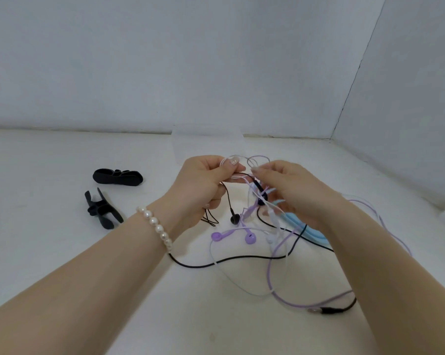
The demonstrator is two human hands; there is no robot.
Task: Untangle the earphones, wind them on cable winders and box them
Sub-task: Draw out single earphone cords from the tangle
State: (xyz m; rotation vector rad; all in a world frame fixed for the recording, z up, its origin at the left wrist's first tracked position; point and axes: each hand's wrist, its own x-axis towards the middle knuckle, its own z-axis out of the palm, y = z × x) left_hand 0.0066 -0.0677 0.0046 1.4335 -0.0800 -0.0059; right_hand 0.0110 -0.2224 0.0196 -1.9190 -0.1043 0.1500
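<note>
left hand + right hand pinch tangled earphones | winders left

You have two black cable winders on the worktop: one farther back, one nearer. In the tangle you can count two purple earbuds and one black earbud. One pearl bracelet circles your wrist.

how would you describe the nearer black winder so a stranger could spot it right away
On the white table, look left of the left hand, where two black winders lie apart from the cable tangle. The nearer winder is the one closer to the pearl bracelet. Unlike the far winder, a closed oval, it lies splayed open with prongs pointing away.
</note>
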